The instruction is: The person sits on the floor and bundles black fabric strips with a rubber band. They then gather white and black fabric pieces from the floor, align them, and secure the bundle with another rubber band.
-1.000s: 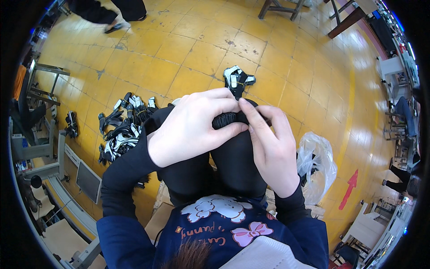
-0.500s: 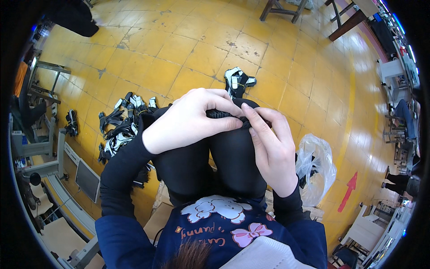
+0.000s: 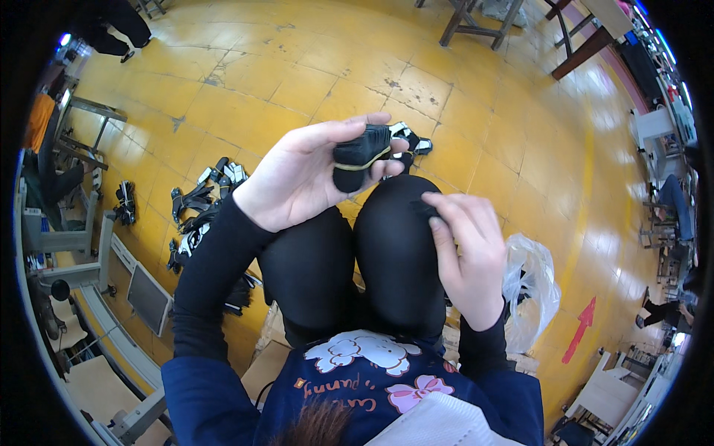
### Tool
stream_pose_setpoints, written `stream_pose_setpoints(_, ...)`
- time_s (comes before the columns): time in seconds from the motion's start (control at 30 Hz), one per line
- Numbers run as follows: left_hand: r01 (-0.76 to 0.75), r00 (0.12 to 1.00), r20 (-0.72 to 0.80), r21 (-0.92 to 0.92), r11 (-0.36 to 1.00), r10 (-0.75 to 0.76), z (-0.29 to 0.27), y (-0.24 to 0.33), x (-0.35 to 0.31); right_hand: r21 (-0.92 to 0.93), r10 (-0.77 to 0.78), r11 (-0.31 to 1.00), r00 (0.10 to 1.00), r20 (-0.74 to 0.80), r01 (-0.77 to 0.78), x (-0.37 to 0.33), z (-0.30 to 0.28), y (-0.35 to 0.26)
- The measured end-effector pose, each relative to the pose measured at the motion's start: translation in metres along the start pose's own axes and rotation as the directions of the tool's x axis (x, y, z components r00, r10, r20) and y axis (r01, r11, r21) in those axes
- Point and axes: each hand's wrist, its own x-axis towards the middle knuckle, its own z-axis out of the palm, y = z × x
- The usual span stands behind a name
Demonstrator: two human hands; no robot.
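My left hand (image 3: 294, 175) is raised over my left knee, its fingers wrapped round a black bundle (image 3: 361, 152). A thin yellowish band circles the bundle, and its upper end shows fine layered edges. Over my right thigh, my right hand (image 3: 472, 249) has thumb and fingertips drawn together. Beside those fingertips is a small dark thing (image 3: 424, 209), hard to make out against my black trousers. Beyond my knees, a black and white bundle (image 3: 420, 146) lies on the floor, partly hidden by my left hand's fingers.
More black and white bundles (image 3: 195, 199) are heaped on the yellow tiled floor at left, with a black bundle (image 3: 125, 202) farther out. A clear plastic bag (image 3: 537, 286) sits by my right side. Metal frames (image 3: 71, 241) stand at left, wooden stools (image 3: 476, 26) at the far side.
My hands have parted. The left has turned over and lifted, bringing the banded black bundle into sight; the right has moved slightly right and down, away from it.
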Motion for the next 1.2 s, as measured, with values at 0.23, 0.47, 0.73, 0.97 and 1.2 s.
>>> stream_pose_setpoints(0.23, -0.180, 0.980, -0.031, 0.293, 0.939, 0.198, 0.000, -0.005, 0.002, 0.106, 0.052, 0.993, 0.995, -0.082, -0.043, 0.006, 0.005, 0.002)
stream_pose_setpoints(0.47, -0.318, 0.925, -0.014, 0.520, 0.793, 0.380, 0.014, -0.014, 0.000, 0.930, 0.380, 0.319, 0.924, 0.049, -0.181, 0.029, 0.013, -0.010)
stream_pose_setpoints(0.73, -0.468, 0.862, 0.110, 0.546, 0.695, 0.495, 0.013, -0.016, 0.003, 0.949, 0.382, 0.212, 0.914, 0.138, -0.232, 0.048, 0.034, -0.014)
stream_pose_setpoints(0.97, -0.455, 0.861, 0.122, 0.617, 0.642, 0.493, 0.015, -0.018, 0.002, 0.942, 0.393, 0.261, 0.915, 0.095, -0.210, 0.050, 0.039, -0.015)
stream_pose_setpoints(1.2, -0.390, 0.888, 0.085, 0.658, 0.644, 0.452, 0.017, -0.015, 0.000, 0.943, 0.382, 0.226, 0.913, 0.146, -0.246, 0.049, 0.040, -0.008)
